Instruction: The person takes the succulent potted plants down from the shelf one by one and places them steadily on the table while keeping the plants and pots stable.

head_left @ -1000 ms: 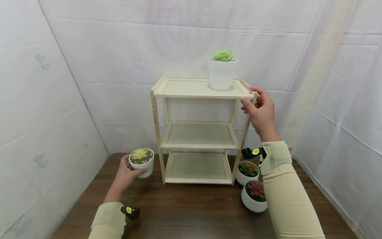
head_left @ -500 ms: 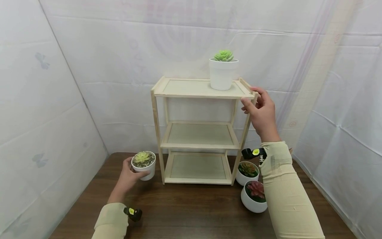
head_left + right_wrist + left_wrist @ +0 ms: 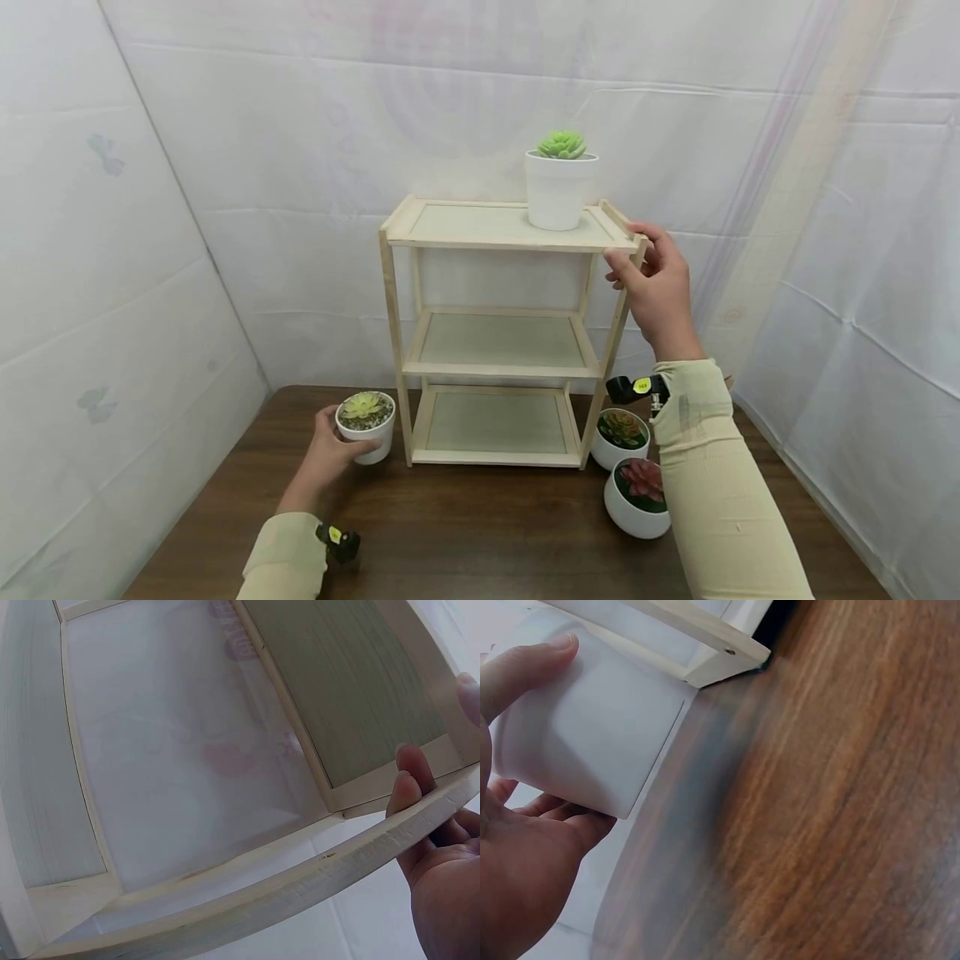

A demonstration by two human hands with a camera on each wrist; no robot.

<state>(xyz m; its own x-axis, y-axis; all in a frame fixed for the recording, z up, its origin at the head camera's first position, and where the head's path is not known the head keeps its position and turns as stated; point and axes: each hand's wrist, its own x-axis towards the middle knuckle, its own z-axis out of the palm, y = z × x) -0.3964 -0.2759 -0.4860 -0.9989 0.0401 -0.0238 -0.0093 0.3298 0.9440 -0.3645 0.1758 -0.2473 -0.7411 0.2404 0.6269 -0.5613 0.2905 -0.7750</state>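
Note:
My left hand grips a white pot with a yellow-green succulent, just left of a three-tier wooden shelf. Thumb and fingers lie on opposite sides of the white pot in the left wrist view; whether its base touches the table cannot be told. With my right hand I hold the shelf's upper right front corner. In the right wrist view the fingers curl round the wooden post. On the top tier, toward the right, stands a taller white pot with a bright green succulent.
Two low white pots stand by the shelf's right foot, one with an orange-green succulent, the other with a red succulent. My right sleeve partly covers them. White sheeting surrounds the brown wooden table at the back and sides.
My left hand has lowered the yellow-green succulent's pot and brought it slightly right, closer to the shelf. The right hand keeps its hold on the corner.

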